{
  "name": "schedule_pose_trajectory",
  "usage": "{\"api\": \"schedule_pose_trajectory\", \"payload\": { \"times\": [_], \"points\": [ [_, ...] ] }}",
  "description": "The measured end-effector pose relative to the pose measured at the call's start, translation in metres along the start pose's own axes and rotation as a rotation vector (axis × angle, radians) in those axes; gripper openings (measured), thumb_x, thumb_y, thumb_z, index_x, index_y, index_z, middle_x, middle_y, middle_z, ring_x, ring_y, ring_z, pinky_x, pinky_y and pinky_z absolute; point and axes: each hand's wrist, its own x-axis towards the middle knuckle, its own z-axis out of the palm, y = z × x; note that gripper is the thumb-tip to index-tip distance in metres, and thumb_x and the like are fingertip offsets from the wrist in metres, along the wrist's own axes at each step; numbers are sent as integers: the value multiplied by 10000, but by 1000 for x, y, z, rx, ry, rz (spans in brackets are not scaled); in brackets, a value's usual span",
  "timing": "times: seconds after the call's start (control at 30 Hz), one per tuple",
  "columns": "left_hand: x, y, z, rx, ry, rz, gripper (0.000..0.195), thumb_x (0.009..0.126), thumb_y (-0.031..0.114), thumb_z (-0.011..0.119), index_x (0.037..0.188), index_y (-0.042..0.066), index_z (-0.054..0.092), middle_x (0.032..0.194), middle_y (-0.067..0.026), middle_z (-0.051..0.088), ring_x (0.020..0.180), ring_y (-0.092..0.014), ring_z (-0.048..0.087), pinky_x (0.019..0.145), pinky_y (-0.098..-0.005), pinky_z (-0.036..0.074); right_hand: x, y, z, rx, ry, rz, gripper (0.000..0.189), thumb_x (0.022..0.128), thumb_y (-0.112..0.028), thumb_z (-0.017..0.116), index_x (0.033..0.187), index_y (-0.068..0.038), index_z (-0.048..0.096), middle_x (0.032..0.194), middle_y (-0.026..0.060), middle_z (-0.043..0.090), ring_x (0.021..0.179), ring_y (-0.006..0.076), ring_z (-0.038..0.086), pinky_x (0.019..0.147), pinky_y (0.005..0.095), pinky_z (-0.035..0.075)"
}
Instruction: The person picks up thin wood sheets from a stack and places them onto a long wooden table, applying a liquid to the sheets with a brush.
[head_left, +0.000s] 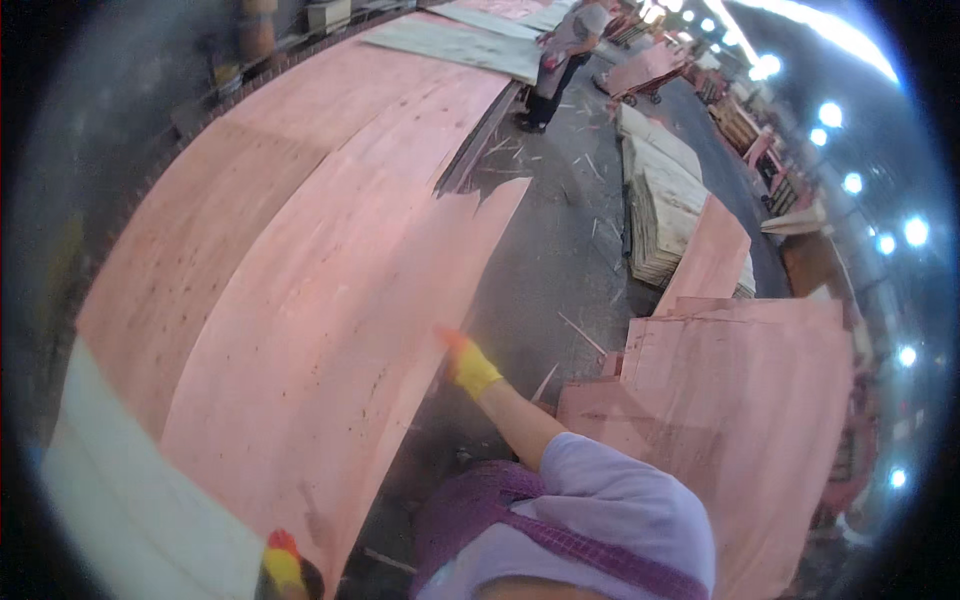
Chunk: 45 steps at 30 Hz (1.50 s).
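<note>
A long, pinkish wood veneer sheet (322, 300) lies before me, its far end ragged and jutting over the floor. My right hand (471, 364), in a yellow glove with orange-red fingers, is at the sheet's right edge. Its fingertips are blurred over the surface, so I cannot tell whether they grip. Low in the view, my left hand (283, 562), gloved alike, is by the near end of the sheet, beside a pale whitish sheet (150, 480). Its grip is not clear. A second, browner veneer sheet (195, 240) lies along the left side.
At right stands a stack of pink veneer sheets (735, 390); beyond it is a pile of pale sheets (660, 187). Wood splinters litter the dark floor (547, 255). Another person (562, 60) stands at the far end beside greyish sheets (457, 45). A loaded cart (645, 71) is farther back.
</note>
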Motion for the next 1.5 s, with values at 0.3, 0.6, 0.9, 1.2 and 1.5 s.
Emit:
{"api": "schedule_pose_trajectory", "payload": {
  "times": [0.3,0.6,0.9,1.2,1.5],
  "points": [
    [-103,337,142,790,-213,788,595,665,303,721,1186,81,539,982,-184,623,912,-348,600,784,-454,467,28,6,83,231,-87,-97,323,844,-180,605,1120,-22,551,1043,136,621,917,313,606,805,453,497],
    [4,297,122,980,-104,916,335,689,188,607,1004,79,643,804,-149,632,781,-340,601,709,-463,458,70,17,84,-15,-147,68,271,831,-278,656,1042,-120,590,904,24,635,591,75,511,427,216,394],
    [129,330,24,1112,271,810,315,717,208,650,994,60,654,914,-149,640,889,-335,579,761,-432,457,68,-10,74,-256,-372,26,386,836,-200,642,1182,-73,527,927,29,618,655,81,554,510,210,425],
    [223,327,-12,1124,343,474,425,766,231,637,1166,98,589,1015,-135,628,978,-314,558,852,-420,425,161,25,38,-560,-167,-200,467,697,-196,771,1075,-45,544,956,65,580,658,159,589,561,283,484],
    [249,298,0,1111,476,513,326,781,136,633,1106,118,616,931,-146,607,910,-328,558,802,-411,446,271,14,104,-1409,-348,-657,698,574,-268,814,1147,-31,492,1127,173,488,1046,364,512,874,415,439]
  ]
}}
